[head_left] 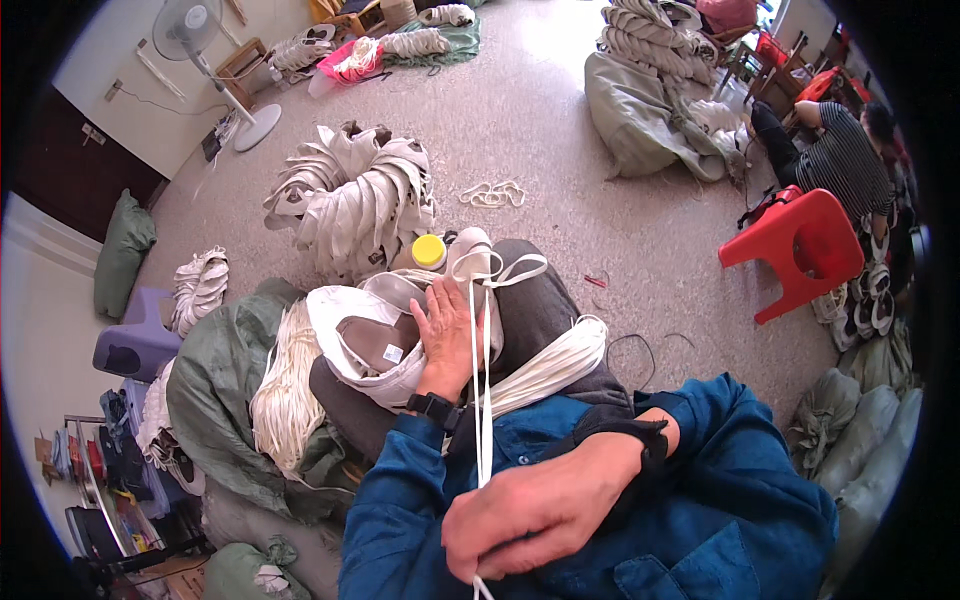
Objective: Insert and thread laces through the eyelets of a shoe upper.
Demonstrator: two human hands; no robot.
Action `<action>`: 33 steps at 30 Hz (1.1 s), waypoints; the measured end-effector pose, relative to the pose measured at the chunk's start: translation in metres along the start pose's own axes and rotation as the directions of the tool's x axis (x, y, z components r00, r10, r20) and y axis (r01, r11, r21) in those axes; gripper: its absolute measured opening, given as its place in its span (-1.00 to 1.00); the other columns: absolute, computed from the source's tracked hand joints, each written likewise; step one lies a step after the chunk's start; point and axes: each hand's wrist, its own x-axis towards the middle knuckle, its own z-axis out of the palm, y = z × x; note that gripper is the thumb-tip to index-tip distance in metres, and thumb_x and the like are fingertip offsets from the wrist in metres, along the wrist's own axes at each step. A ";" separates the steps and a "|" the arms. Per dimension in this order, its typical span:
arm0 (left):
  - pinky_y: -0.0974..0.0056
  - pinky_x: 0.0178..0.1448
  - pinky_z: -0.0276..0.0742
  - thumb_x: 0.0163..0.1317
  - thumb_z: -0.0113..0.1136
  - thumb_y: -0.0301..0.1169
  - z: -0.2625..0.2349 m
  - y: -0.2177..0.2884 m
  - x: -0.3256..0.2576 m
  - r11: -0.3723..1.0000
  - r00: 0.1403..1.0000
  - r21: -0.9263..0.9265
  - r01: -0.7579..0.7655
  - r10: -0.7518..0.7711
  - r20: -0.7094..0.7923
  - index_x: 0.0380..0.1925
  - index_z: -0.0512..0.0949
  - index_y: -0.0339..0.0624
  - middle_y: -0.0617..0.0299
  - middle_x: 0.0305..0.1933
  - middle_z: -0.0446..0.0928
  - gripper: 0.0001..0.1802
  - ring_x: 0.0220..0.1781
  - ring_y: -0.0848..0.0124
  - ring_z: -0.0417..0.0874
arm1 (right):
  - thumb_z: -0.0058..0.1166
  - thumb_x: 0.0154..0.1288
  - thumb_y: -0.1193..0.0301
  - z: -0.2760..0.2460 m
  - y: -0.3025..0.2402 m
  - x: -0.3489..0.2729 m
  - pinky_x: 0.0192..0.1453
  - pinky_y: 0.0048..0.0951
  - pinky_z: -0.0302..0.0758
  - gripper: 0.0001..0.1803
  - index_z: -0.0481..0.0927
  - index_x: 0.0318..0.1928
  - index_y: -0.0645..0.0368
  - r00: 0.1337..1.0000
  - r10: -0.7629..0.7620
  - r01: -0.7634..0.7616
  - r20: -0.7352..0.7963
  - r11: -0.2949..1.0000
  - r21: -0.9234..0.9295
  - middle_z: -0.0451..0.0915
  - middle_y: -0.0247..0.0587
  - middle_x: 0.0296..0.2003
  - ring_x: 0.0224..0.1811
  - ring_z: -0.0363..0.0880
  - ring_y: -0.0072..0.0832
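A long white shoelace (485, 410) runs taut from a pale shoe (470, 245) between my knees down to my right hand (545, 515). My right hand is closed round the lace close to my body, and the lace's end hangs out below the fist. Loops of the lace stand up beside the shoe's toe. My left hand (447, 325) lies over the shoe with its fingers stretched out and spread; it hides much of the shoe. Left of it is a white shoe piece (365, 350) with a brown insole. A bundle of white laces (555, 370) rests on my right thigh.
Beyond my knees stand a ring of stacked pale shoe uppers (350, 200) and a yellow-lidded jar (429, 252). Another lace bundle (285, 390) lies on a green sack (215, 385). A red stool (800, 250) and a seated person (845, 165) are at right, a fan (255, 125) far left.
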 end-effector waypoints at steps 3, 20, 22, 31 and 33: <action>-0.24 0.50 0.02 0.30 0.10 0.08 -0.016 0.002 -0.003 0.985 0.997 -0.173 0.022 -0.034 -0.066 0.34 0.21 -0.53 -0.29 0.39 0.28 -0.10 0.46 -0.05 0.26 | -0.12 0.55 0.42 -0.015 -0.024 -0.014 0.25 -0.16 0.41 -0.79 0.51 -0.14 0.32 0.989 0.087 -0.086 -0.119 0.996 0.016 0.57 -0.13 -0.21 -0.02 0.55 -0.18; -0.07 0.31 0.38 0.14 0.20 -0.54 -0.070 0.018 -0.036 0.614 0.859 -0.602 -0.511 0.389 -0.332 -0.39 0.45 -0.25 0.06 -0.44 0.39 -0.90 -0.28 0.07 0.52 | 0.13 0.31 0.40 -0.173 0.065 -0.112 -0.04 -0.27 0.50 -0.81 0.61 -0.16 0.27 0.527 -0.187 -0.798 -0.829 0.227 -0.558 0.63 -0.05 -0.24 -0.13 0.60 -0.21; -0.07 0.32 0.37 0.14 0.20 -0.54 -0.068 0.017 -0.036 0.614 0.862 -0.607 -0.506 0.382 -0.332 -0.40 0.45 -0.24 0.06 -0.44 0.39 -0.90 -0.27 0.07 0.52 | 0.13 0.25 0.37 -0.192 0.087 -0.111 -0.08 -0.15 0.52 -0.81 0.61 -0.24 0.26 0.639 -0.276 -0.746 -0.718 0.003 -0.665 0.62 0.03 -0.28 -0.17 0.61 -0.06; -0.07 0.36 0.32 0.16 0.18 -0.49 -0.060 0.015 -0.037 0.632 0.867 -0.594 -0.498 0.388 -0.313 -0.36 0.47 -0.22 0.10 -0.39 0.43 -0.91 -0.20 0.12 0.54 | 0.11 0.19 0.47 -0.196 0.041 -0.032 -0.10 -0.10 0.51 -0.86 0.59 -0.25 0.27 0.570 0.125 -0.621 -0.812 0.713 -0.326 0.60 -0.08 -0.37 -0.26 0.61 -0.04; -0.06 0.37 0.32 0.18 0.14 -0.47 -0.058 0.015 -0.037 0.646 0.861 -0.572 -0.506 0.410 -0.300 -0.32 0.49 -0.19 0.11 -0.35 0.47 -0.92 -0.17 0.16 0.56 | 0.13 0.20 0.49 -0.204 0.053 -0.038 -0.03 -0.14 0.51 -0.84 0.59 -0.20 0.26 0.595 -0.103 -0.606 -0.797 0.595 -0.529 0.60 -0.07 -0.28 -0.17 0.60 -0.07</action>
